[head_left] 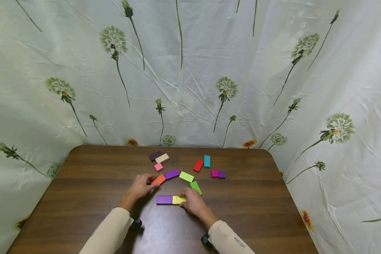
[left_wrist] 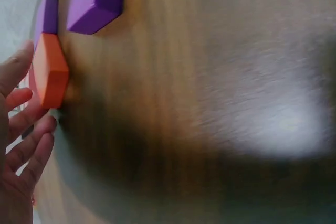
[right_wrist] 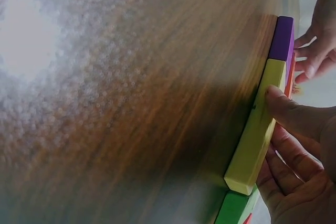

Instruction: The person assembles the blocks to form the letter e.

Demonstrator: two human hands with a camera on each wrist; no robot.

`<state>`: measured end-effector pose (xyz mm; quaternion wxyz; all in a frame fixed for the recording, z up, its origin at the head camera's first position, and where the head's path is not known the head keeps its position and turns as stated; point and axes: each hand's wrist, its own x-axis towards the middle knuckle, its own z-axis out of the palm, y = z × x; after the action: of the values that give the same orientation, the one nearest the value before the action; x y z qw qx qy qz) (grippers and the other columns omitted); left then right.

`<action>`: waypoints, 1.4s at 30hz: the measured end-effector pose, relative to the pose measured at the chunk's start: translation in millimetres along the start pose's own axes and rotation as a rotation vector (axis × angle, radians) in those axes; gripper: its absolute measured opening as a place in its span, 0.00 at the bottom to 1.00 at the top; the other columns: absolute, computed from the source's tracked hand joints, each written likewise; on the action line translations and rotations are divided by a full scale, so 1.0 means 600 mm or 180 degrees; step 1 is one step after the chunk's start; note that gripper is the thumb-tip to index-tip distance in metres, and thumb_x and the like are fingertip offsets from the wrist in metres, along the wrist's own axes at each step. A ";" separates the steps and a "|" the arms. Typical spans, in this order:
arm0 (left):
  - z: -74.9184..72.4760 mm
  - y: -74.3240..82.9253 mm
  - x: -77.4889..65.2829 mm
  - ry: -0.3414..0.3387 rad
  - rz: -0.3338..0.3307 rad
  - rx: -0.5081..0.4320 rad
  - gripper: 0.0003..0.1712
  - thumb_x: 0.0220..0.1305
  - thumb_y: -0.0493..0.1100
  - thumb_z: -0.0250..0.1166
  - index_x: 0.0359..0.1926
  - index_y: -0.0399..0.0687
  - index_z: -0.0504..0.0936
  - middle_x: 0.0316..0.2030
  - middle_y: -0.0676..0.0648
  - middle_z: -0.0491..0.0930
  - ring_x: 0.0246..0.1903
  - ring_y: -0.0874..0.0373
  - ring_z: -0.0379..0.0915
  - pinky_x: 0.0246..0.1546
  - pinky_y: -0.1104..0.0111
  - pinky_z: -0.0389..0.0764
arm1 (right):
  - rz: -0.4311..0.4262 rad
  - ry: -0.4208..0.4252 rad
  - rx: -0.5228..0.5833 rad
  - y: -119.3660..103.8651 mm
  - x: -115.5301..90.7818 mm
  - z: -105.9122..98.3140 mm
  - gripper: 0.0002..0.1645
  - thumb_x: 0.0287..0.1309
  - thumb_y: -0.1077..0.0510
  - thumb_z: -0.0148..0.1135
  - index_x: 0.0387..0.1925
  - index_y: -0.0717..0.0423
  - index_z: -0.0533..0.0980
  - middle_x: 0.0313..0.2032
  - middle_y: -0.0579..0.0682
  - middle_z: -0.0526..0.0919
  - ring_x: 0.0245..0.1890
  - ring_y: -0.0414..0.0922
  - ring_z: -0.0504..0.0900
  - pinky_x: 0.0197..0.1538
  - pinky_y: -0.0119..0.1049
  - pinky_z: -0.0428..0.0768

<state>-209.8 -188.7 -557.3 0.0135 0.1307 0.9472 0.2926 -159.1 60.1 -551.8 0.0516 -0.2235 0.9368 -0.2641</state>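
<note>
My left hand (head_left: 141, 186) is at the left end of an orange block (head_left: 159, 180), fingers spread and fingertips right at that end in the left wrist view. The orange block lies end to end with a purple block (head_left: 172, 174), in a curve with a lime block (head_left: 186, 176) and a green block (head_left: 195, 187). My right hand (head_left: 193, 201) pinches a yellow block (right_wrist: 255, 129), thumb on its near side and fingers behind it. The yellow block's left end meets another purple block (head_left: 164, 200); its right end is hidden by the hand in the head view.
Toward the back lie a dark block (head_left: 155, 156), a beige block (head_left: 162, 158) and a small pink block (head_left: 158, 167). Further right are red (head_left: 198, 165) and teal (head_left: 207, 161) blocks, then small magenta (head_left: 215, 174) and violet (head_left: 222, 174) ones. A flowered curtain (head_left: 190, 88) hangs behind the wooden table (head_left: 257, 211).
</note>
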 end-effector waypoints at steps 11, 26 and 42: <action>-0.054 -0.002 0.073 -0.0038 -0.0271 0.0286 0.19 0.60 0.42 0.67 0.49 0.36 0.81 0.41 0.37 0.79 0.42 0.41 0.77 0.42 0.49 0.77 | 0.0081 -0.0085 -0.0031 -0.001 0.003 0.003 0.16 0.44 0.60 0.75 0.39 0.58 0.85 0.38 0.49 0.84 0.41 0.46 0.81 0.46 0.35 0.77; -0.061 0.010 0.172 -0.0786 0.0096 0.0996 0.30 0.58 0.25 0.58 0.63 0.36 0.70 0.64 0.30 0.63 0.59 0.31 0.63 0.56 0.44 0.69 | 0.0079 -0.0174 -0.0154 -0.009 0.006 -0.007 0.16 0.44 0.60 0.76 0.39 0.56 0.85 0.38 0.47 0.85 0.42 0.43 0.81 0.46 0.34 0.77; -0.071 -0.003 0.152 -0.1079 -0.0004 0.1109 0.32 0.56 0.27 0.61 0.64 0.35 0.68 0.59 0.28 0.64 0.55 0.31 0.67 0.53 0.44 0.71 | 0.0116 -0.0137 -0.0149 -0.004 0.005 -0.003 0.16 0.44 0.60 0.76 0.38 0.57 0.84 0.37 0.47 0.84 0.41 0.43 0.82 0.46 0.34 0.77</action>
<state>-302.5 -190.2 -518.2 0.1497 0.1777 0.9676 0.0986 -161.3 57.6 -549.1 0.0712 -0.2132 0.9453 -0.2362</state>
